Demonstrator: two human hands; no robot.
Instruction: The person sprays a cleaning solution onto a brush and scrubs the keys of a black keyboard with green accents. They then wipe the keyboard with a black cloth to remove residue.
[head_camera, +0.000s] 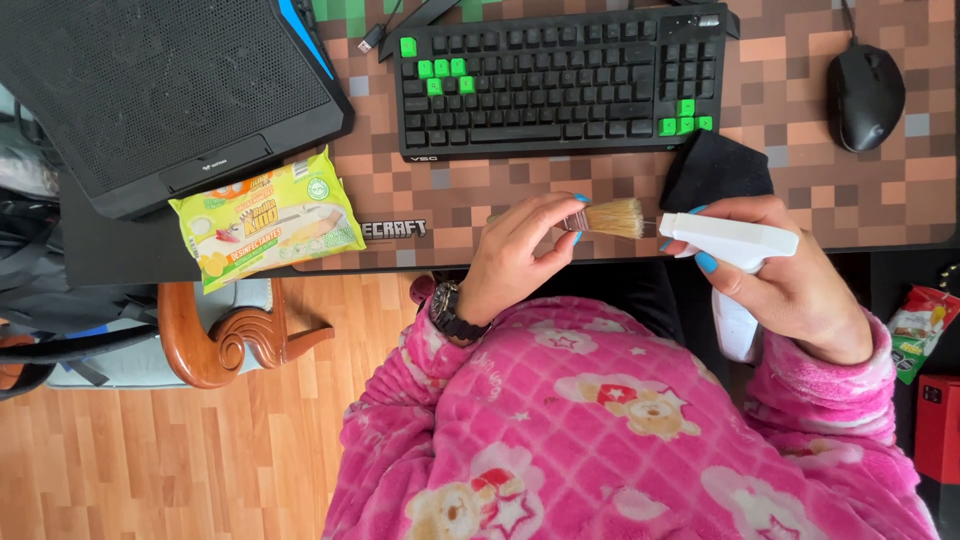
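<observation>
My left hand (515, 255) pinches a small bristle brush (608, 218) over the desk's front edge; my right hand (790, 275) grips a white spray bottle (728, 240), nozzle touching the bristles; I judge the brush is just being wetted, and the black keyboard (560, 80) looks untouched so far.

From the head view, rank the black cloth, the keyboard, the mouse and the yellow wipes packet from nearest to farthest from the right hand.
From the right hand, which holds the white spray bottle:
1. Black cloth, just above the hand, on the desk mat.
2. Mouse, up and to the right.
3. Keyboard, up and to the left.
4. Yellow wipes packet, far left, at the desk edge.
</observation>
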